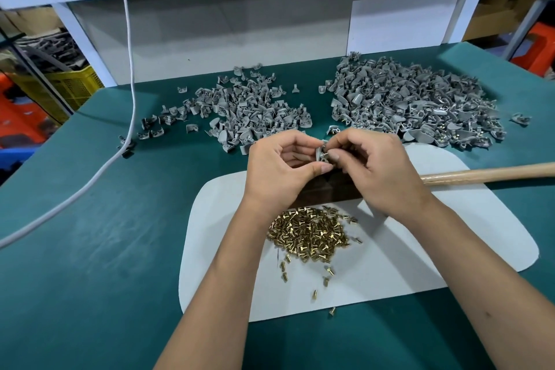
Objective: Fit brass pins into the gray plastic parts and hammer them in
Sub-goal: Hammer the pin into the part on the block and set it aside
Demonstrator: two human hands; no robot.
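Hands meet at frame centre, left hand (279, 165) gripping a small gray plastic part (320, 154) while right hand (372, 168) pinches a brass pin (325, 153), best seated straight before hammering.

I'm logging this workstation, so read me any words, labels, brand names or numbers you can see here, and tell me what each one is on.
None: no readable text shows anywhere in the head view.
White sheet on the back panel: blank.
White mat: no print.
Hammer handle: plain wood, no mark visible.
Yellow crate at left: no label visible.
Gray plastic parts and brass pins: too small to show any marking.
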